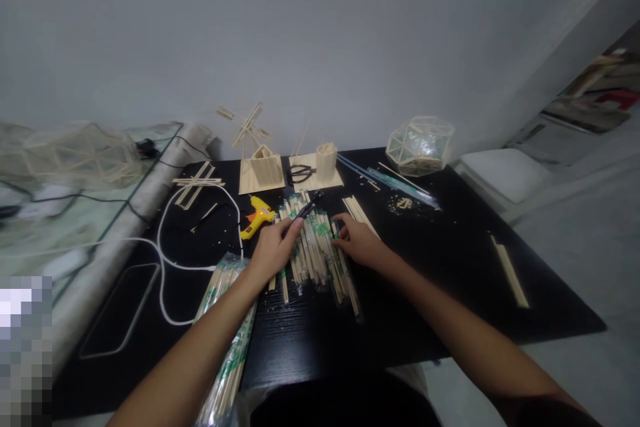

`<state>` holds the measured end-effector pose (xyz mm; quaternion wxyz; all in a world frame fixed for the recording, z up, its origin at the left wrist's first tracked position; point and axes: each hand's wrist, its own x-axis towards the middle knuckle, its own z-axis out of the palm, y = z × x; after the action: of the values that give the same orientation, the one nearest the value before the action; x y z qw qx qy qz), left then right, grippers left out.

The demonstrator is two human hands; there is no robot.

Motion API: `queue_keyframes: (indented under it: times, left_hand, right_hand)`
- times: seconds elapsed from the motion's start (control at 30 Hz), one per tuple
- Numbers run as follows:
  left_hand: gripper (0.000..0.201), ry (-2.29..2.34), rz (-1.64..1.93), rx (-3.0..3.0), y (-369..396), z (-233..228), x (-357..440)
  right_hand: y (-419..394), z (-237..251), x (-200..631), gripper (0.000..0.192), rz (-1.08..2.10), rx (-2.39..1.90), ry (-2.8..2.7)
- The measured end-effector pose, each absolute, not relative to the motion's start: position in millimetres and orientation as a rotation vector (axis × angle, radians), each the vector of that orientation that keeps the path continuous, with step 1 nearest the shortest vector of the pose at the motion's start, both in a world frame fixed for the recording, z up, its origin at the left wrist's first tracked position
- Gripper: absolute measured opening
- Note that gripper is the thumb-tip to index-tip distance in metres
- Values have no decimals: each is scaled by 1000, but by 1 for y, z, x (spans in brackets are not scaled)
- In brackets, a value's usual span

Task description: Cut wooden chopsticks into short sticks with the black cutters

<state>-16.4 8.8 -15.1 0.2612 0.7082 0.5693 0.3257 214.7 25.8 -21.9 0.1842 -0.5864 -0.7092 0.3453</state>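
**Two hands at a pile of wrapped chopsticks**

From the head view we see both of the person's hands over a loose pile of wrapped chopsticks (pixel 317 250), which lies spread across the middle of the black surface (pixel 450 293). The left hand (pixel 274 250) has its grip clenched around a black-handled tool (pixel 307 207), whose tip points up and away over the far end of the pile; we cannot tell exactly what tool it is. The right hand (pixel 357 240) rests palm down on the right side of the pile, its fingers (pixel 339 221) bent onto the chopsticks; we cannot tell whether its grip has closed on any of them.

Just left of the left hand sits a yellow glue gun (pixel 257 217), with a white cable (pixel 165 260) looping away from it. A sealed bag of chopsticks (pixel 227 347) lies under the left forearm. Farther back we see a small stick windmill (pixel 257 157), a stick cup (pixel 326 161) on a square base, and a geodesic stick dome (pixel 420 145). Two bare sticks (pixel 510 272) lie well apart on the right.
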Motion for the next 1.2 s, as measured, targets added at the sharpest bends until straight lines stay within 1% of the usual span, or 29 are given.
queue_keyframes:
  times: [0.07,0.13,0.27,0.33,0.4,0.57,0.67,0.87,1.07,1.2]
  left_hand:
    - [56,1549,881,1909,9,-15,-16]
    - [56,1550,882,1911,8,-15,-16]
    - [54,1546,882,1928,9,-15,-16]
    - [53,1548,879,1945,9,-14,-16]
    - [50,1555,875,1966,8,-14,-15]
    - [42,1559,897,1968,7,-12,-15]
    - [42,1561,930,1919,8,-13,-16]
    - [37,1423,1035,1569,8,-21,-8]
    - [41,1348,984,1281,6,-27,-1]
    - [41,1379,1205,1106,13,-23,-9]
  right_hand:
    - [27,-24,217,52,1016,-1632,-1886]
    - [28,-26,219,52,1152,-1544,-1733]
    - [22,-27,218,37,1521,-1249,-1459]
    - [18,-28,215,37,1644,-1156,-1336]
    - [14,-31,213,40,1703,-1112,-1225]
    - [9,-37,210,40,1672,-1072,-1131]
    - [8,-36,209,40,1650,-1058,-1141]
    - [2,-40,203,41,1685,-996,-1252]
    - [-4,-41,198,42,1711,-951,-1335]
    - [-5,-38,199,40,1750,-951,-1368]
